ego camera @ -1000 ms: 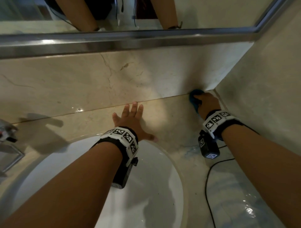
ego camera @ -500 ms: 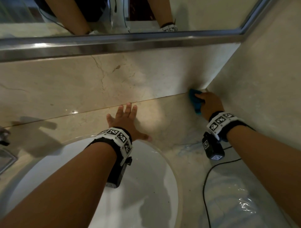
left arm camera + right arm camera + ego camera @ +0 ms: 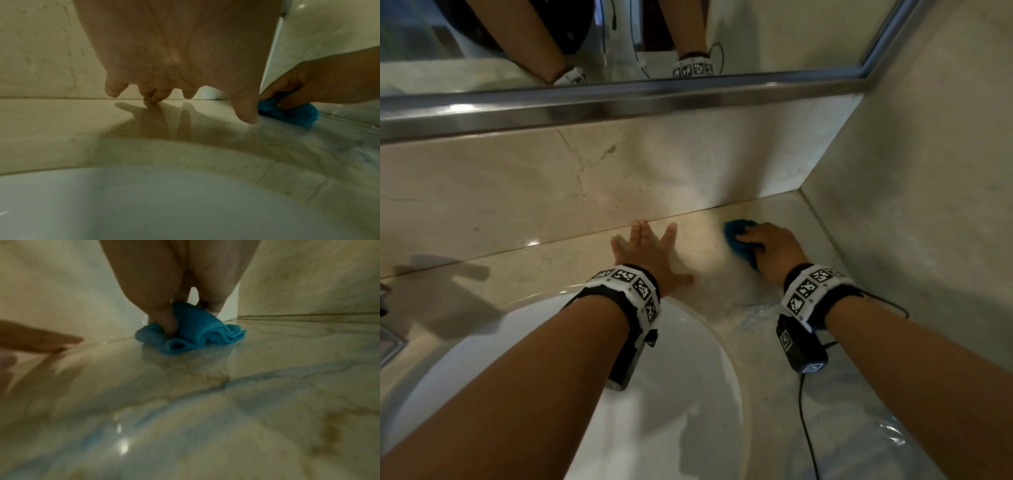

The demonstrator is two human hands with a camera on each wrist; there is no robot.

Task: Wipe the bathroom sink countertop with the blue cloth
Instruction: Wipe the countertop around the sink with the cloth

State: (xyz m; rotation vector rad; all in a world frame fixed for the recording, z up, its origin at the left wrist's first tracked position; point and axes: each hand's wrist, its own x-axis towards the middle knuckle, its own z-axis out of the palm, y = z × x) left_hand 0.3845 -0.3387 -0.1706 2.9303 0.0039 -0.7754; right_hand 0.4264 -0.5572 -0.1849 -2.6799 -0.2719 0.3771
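Observation:
The bunched blue cloth (image 3: 738, 241) lies on the beige marble countertop (image 3: 774, 346) behind the white sink basin (image 3: 671, 394), a little left of the back right corner. My right hand (image 3: 767, 245) grips the cloth (image 3: 193, 331) and holds it down on the stone. My left hand (image 3: 645, 250) lies flat with spread fingers on the countertop (image 3: 61, 116) between the basin rim and the backsplash, its thumb close to the cloth (image 3: 292, 113).
A marble backsplash (image 3: 619, 185) and side wall (image 3: 914, 192) close in the corner. A steel-framed mirror (image 3: 619, 99) runs above. A faucet part (image 3: 387, 339) shows at far left. A black cable (image 3: 806, 428) trails over the wet, streaked countertop at lower right.
My right hand has drawn the cloth out of the back right corner, leftward along the backsplash toward my left hand. The left hand has stayed flat in place.

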